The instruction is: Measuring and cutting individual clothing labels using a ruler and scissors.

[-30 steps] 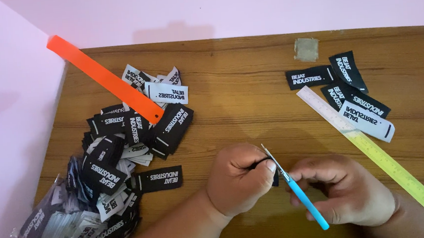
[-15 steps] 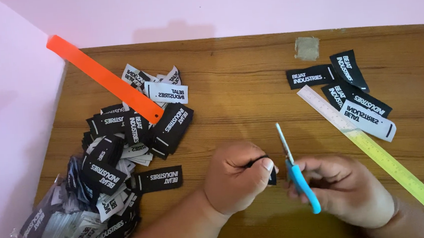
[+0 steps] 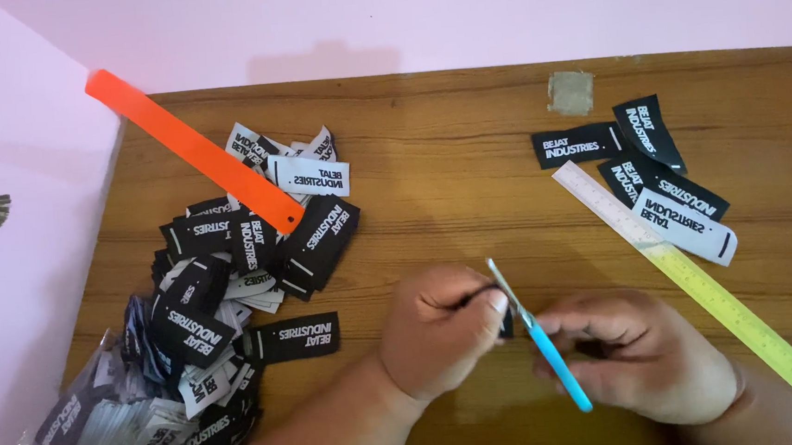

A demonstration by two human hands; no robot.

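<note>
Left hand (image 3: 436, 331) pinching small black label (image 3: 505, 322), right hand (image 3: 643, 363) closed on blue-handled scissors (image 3: 539, 347) — blades best kept just beside pinch, label taut, fingertips clear.

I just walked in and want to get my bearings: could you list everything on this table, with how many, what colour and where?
fabric label in hand: one, black, mostly hidden, pinched in the left hand at the blades.
scissors: one small pair, blue handle, in the right hand.
label pile: too many to count, black and white, left half of the table.
plastic bag: one, clear, labels inside, lower left corner.
orange strip: one, slanting over the pile's top.
sorted labels: about four, three black and one white, upper right.
ruler: one, clear to yellow-green, diagonal at right.
tape patch: one, dull beige, top centre-right.
table: one, brown wood.
left hand: closed on the label.
right hand: gripping the scissors.
</note>
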